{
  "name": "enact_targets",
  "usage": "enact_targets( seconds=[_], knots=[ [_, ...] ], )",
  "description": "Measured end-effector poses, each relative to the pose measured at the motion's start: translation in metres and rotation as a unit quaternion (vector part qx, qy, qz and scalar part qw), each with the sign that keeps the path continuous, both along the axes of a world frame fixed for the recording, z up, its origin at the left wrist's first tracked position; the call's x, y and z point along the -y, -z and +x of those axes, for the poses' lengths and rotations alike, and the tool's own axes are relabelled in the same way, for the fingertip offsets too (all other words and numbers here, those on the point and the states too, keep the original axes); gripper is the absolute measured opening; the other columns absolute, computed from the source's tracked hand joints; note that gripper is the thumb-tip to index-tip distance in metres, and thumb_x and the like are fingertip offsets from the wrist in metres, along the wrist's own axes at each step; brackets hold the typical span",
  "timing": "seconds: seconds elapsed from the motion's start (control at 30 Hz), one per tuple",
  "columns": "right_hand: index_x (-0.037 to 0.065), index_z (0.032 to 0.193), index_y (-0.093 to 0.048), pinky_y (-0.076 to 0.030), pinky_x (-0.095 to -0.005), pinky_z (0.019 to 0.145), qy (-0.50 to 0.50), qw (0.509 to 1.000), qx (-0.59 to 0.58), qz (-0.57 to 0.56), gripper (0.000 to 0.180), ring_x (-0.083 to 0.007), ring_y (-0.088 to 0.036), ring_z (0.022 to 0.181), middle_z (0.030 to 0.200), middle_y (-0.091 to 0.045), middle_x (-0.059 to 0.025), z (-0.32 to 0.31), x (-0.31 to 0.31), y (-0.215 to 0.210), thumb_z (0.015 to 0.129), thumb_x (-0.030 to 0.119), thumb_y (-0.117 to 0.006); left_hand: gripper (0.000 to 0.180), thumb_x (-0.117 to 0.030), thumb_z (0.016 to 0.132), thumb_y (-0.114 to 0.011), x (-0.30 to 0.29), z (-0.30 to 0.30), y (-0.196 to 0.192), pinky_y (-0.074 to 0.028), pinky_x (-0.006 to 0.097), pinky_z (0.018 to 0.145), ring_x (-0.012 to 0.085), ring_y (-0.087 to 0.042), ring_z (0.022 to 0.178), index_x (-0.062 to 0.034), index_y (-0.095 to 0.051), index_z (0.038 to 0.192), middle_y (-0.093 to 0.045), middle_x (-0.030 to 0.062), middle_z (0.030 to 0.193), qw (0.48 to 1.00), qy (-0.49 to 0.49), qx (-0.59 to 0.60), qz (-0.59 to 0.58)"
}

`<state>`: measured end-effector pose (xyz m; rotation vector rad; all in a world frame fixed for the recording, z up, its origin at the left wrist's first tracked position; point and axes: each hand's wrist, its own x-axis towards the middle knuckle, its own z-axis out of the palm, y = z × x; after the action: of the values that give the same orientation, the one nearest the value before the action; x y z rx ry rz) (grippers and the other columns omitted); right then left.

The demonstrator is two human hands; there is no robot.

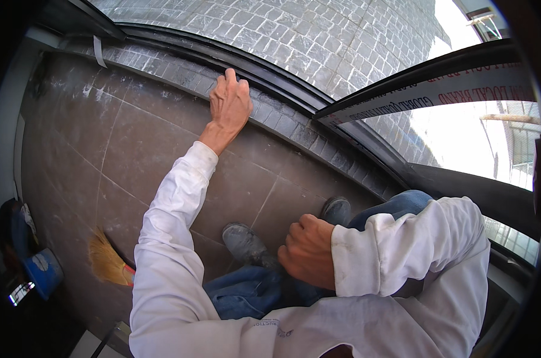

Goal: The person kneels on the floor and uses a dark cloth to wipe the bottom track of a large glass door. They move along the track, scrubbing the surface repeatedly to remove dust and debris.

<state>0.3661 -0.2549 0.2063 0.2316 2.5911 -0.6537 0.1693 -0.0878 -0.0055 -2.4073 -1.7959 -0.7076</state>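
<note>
Bending left fingers [230, 76] over block-textured grey sill [163, 66], grip unclear, right fingers [292, 244] balled round

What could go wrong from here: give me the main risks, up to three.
1. The left hand is bare and right by the dark frame, so a hard edge might scrape the fingers.
2. Pale dust marks the tiled floor, and a shoe looks dusty too; footing could be slippery.
3. The broom is on the person's left, past the sleeve; a step that way might catch it.
</note>
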Motion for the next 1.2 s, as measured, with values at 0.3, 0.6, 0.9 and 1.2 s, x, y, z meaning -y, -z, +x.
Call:
enact_targets(
  seconds=[0.3,0.6,0.9,1.2],
  knots=[
    [0.006,0.074,-0.066,-0.046,-0.0346,0.062,0.005,0.999,0.038,0.014,0.018,-0.0228,-0.066,0.071,0.071,-0.068,-0.0094,-0.019,-0.006,0.015,0.082,0.022,-0.067,0.009,-0.002,0.073,-0.071,0.047,0.063,-0.004,-0.053,0.043,0.066,0.0322,-0.06,0.088,-0.0024,-0.062,0.075,-0.053,0.0151,0.096,0.971,0.198,0.13,-0.039],
    [0.006,0.088,-0.077,-0.048,-0.0427,0.064,-0.016,0.995,0.085,-0.047,0.019,-0.0273,-0.068,0.079,0.084,-0.072,-0.0119,-0.029,-0.005,-0.001,0.085,0.023,-0.068,0.015,-0.015,0.084,-0.075,-0.014,-0.055,-0.001,-0.054,0.044,0.071,0.0306,-0.064,0.093,-0.0111,-0.072,0.098,-0.057,0.0093,0.099,0.997,0.078,0.023,-0.007],
    [0.004,0.104,-0.072,-0.051,-0.0552,0.062,-0.115,0.993,0.028,0.02,0.029,-0.0379,-0.07,0.073,0.088,-0.073,-0.0193,-0.071,0.035,-0.042,0.084,0.026,-0.072,0.034,-0.027,0.081,-0.075,-0.054,-0.159,-0.091,-0.052,0.046,0.096,0.0389,-0.067,0.111,-0.0109,-0.077,0.111,-0.071,0.0199,0.117,0.91,-0.199,-0.161,-0.325],
    [0.006,0.102,-0.074,-0.048,-0.0531,0.064,-0.142,0.989,0.005,0.037,0.023,-0.0377,-0.068,0.079,0.088,-0.072,-0.0181,-0.093,0.045,-0.057,0.088,0.023,-0.066,0.035,-0.02,0.072,-0.08,-0.115,-0.169,-0.207,-0.055,0.039,0.08,0.0306,-0.073,0.09,0.0002,-0.076,0.101,-0.076,0.0193,0.097,0.895,-0.253,-0.204,-0.305]
  ],
)
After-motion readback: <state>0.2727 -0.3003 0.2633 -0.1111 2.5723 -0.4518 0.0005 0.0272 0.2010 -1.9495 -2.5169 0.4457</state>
